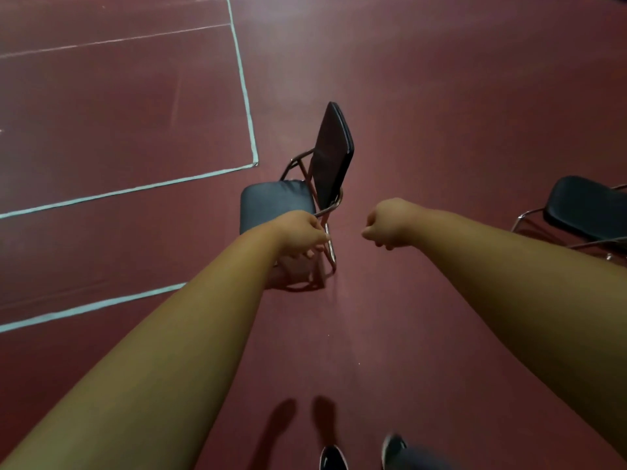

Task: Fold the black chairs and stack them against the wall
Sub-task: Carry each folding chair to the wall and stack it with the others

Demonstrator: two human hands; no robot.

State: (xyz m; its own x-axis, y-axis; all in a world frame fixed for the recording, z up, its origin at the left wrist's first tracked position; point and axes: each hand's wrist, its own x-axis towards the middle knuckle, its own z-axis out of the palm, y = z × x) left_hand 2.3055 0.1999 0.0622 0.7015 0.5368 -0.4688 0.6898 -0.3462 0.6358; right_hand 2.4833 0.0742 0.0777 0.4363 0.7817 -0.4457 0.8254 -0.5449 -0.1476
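A black folding chair with a metal frame stands unfolded on the red floor at the centre, its seat toward the left and its back upright. My left hand reaches out over the seat's near edge and lies against the chair's metal side tube; whether the fingers close round the tube is hidden behind the hand. My right hand hovers to the right of the chair with its fingers curled and nothing in it, apart from the frame. A second black chair stands unfolded at the right edge, partly cut off.
The floor is dark red with white court lines running at the left. My shoes show at the bottom edge. No wall is in view.
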